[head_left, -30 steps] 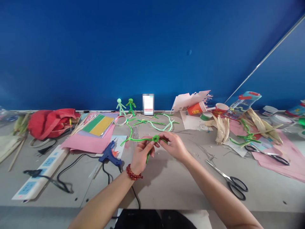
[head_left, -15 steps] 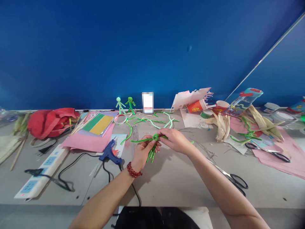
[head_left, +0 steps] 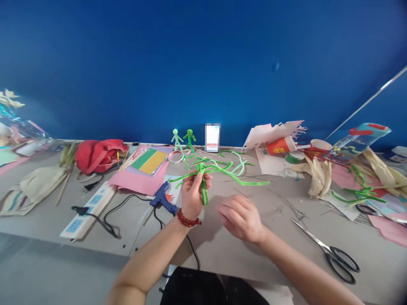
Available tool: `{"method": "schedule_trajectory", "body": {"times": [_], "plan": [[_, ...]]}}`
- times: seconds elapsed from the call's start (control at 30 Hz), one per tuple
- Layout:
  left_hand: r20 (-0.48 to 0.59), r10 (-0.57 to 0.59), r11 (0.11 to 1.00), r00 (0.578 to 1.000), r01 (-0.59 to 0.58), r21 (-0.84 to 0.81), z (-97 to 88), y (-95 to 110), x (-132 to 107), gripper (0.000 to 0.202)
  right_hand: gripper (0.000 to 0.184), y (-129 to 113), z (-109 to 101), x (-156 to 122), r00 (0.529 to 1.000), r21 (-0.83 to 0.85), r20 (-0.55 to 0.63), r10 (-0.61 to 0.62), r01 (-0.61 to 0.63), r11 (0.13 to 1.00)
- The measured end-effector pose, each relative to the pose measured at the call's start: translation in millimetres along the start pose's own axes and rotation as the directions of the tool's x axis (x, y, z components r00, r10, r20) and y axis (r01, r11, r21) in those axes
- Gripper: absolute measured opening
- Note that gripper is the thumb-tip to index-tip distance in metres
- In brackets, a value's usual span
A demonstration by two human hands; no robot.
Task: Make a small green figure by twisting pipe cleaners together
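My left hand (head_left: 192,192) pinches a green pipe-cleaner figure (head_left: 204,195) between thumb and fingers. The figure has a coiled round head, long strands reaching out to both sides and folded strands hanging below. One long strand stretches right, over the table, past my other hand. My right hand (head_left: 241,218) is apart from the figure, lower and to the right, with its fingers curled and smeared by motion. No object shows in it. Behind the figure lie loose green pipe cleaners (head_left: 238,166). Two finished-looking pipe-cleaner figures (head_left: 190,137) stand by the wall.
Left of my hands are a blue glue gun (head_left: 163,199), a power strip (head_left: 87,212), coloured sheets (head_left: 144,161) and a red cloth bag (head_left: 98,156). Black-handled scissors (head_left: 330,250) lie at right. Farther back are a lit phone (head_left: 212,137), orange paper cups (head_left: 281,145) and corn husks (head_left: 318,178).
My right hand has come off the green figure and moved down and right. A long green strand now extends right from the figure. The camera view has turned slightly left.
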State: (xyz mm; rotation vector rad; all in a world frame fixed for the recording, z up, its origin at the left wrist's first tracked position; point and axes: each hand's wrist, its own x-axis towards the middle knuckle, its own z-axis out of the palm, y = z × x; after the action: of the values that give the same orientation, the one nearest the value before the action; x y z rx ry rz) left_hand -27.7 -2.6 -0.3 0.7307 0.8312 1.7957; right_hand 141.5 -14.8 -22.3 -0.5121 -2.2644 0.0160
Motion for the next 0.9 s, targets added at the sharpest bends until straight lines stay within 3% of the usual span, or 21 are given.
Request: {"method": "schedule_trajectory", "body": {"times": [0.07, 0.17, 0.3, 0.43, 0.57, 0.6, 0.67, 0.77, 0.9], "plan": [[0.021, 0.048, 0.999, 0.999, -0.047, -0.019, 2.8, 7.5, -1.3, 0.017, 0.016, -2.6, 17.8, -0.2, 0.983, 0.018, 0.147, 0.113, -0.117, 0.993], [0.058, 0.052, 0.999, 0.997, -0.051, -0.018, 6.7, 13.9, -6.7, 0.017, 0.012, 0.4, 39.9, 9.2, 0.944, 0.100, 0.248, 0.219, -0.250, 0.963], [0.069, 0.015, 0.999, 0.997, -0.013, -0.036, 5.5, 28.0, -8.0, 0.018, 0.008, 2.2, 53.8, 31.6, 0.930, 0.204, 0.267, 0.251, -0.310, 0.929], [0.044, 0.147, 0.983, 0.988, -0.141, -0.116, -4.4, 68.0, 0.6, 0.014, 0.020, -13.9, 77.8, 63.2, 0.918, 0.227, 0.317, 0.238, -0.318, 0.921], [-0.023, 0.392, 0.914, 0.920, -0.392, -0.104, -18.2, 118.2, 2.7, 0.009, 0.048, -41.9, 117.9, 93.5, 0.819, 0.087, 0.524, 0.233, -0.323, 0.942], [-0.035, 0.424, 0.900, 0.905, -0.425, -0.098, -22.1, 128.1, 1.3, 0.008, 0.050, -47.7, 126.3, 99.2, 0.773, 0.038, 0.579, 0.261, -0.346, 0.937], [-0.047, 0.448, 0.889, 0.893, -0.451, -0.077, -29.8, 142.1, -2.5, 0.008, 0.047, -56.1, 138.0, 107.4, 0.735, -0.003, 0.609, 0.298, -0.374, 0.928], [-0.068, 0.457, 0.888, 0.887, -0.459, -0.023, -38.8, 147.8, -7.7, 0.008, 0.042, -60.9, 144.4, 112.8, 0.733, 0.004, 0.594, 0.332, -0.415, 0.910], [-0.076, 0.392, 0.919, 0.917, -0.393, -0.003, -40.0, 140.8, -12.7, 0.009, 0.044, -56.2, 142.3, 114.6, 0.726, 0.073, 0.563, 0.396, -0.520, 0.851]]}}
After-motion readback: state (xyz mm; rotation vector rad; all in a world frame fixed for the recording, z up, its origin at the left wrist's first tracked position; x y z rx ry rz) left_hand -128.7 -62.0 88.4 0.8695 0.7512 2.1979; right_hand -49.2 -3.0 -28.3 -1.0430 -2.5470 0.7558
